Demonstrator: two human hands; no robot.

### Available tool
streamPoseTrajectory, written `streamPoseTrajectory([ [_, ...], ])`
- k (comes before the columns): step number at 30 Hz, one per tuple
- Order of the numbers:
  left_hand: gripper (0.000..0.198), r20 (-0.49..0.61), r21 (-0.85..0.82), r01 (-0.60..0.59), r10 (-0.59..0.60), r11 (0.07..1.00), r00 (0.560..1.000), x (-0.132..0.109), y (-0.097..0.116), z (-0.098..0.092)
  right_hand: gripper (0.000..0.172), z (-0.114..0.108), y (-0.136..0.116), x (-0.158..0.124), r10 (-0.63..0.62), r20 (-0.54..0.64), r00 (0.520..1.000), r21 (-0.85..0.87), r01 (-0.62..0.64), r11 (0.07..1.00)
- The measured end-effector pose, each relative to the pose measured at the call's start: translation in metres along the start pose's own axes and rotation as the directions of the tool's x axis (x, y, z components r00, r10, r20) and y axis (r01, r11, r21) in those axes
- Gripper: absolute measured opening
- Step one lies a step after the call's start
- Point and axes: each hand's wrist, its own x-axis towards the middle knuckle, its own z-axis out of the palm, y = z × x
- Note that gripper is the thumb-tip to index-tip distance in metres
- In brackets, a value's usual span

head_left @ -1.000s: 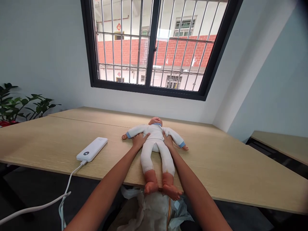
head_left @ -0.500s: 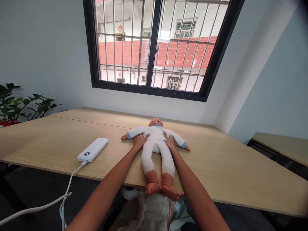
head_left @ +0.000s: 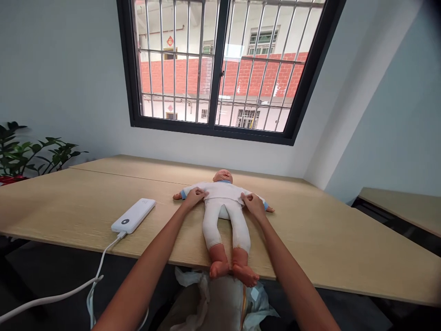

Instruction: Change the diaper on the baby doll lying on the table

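A baby doll (head_left: pixel 225 214) lies on its back on the wooden table, head toward the window and bare feet at the near edge. It wears a white top (head_left: pixel 223 189) with blue cuffs and collar, and white legs show below. My left hand (head_left: pixel 196 196) pinches the top's lower edge on the left side of the doll's waist. On the other side, my right hand (head_left: pixel 253 202) pinches the same hem. Between the two hands the cloth is stretched out sideways. The doll's arms are spread, partly hidden behind my hands.
A white power bank (head_left: pixel 133 216) with a white cable (head_left: pixel 99 266) lies left on the table (head_left: pixel 327 239). Crumpled, whitish plastic-like material (head_left: pixel 193 285) hangs below the near edge. A plant (head_left: pixel 37 154) stands far left, and a barred window (head_left: pixel 213 69) is behind.
Both hands have left the doll's sides and moved outward, now gripping the top's hem. The hem is pulled wider across the waist. The doll stays in place.
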Motion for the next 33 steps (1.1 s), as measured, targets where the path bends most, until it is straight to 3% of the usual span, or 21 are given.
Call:
streamPoseTrajectory([
  [3,0.038,0.141,-0.090,-0.047,0.059,0.995,0.988,-0.005,0.002,-0.013,0.039,-0.009,0.003,-0.016,-0.182,0.010,0.983,0.148,0.178,0.973],
  [7,0.045,0.241,-0.119,-0.072,0.099,0.990,0.965,-0.011,0.002,-0.014,0.045,-0.004,0.004,-0.027,-0.222,0.132,0.966,0.275,0.180,0.945],
  [17,0.036,0.131,-0.013,-0.103,0.104,0.995,0.986,-0.011,-0.002,0.018,0.045,0.019,0.013,-0.023,-0.184,0.132,0.974,0.370,0.124,0.921],
  [22,0.037,0.074,0.005,-0.104,0.103,0.995,0.992,-0.011,-0.002,0.025,0.032,0.025,0.011,-0.025,-0.208,0.124,0.970,0.324,0.158,0.933],
  [27,0.026,0.035,-0.103,-0.100,0.104,0.990,0.994,-0.009,-0.006,0.030,0.017,0.027,0.005,-0.028,-0.246,0.137,0.960,0.215,0.214,0.953],
  [33,0.042,0.122,-0.394,0.012,0.040,0.919,0.992,-0.008,-0.010,0.016,0.016,0.015,0.007,-0.024,-0.145,0.104,0.984,0.205,0.121,0.971],
])
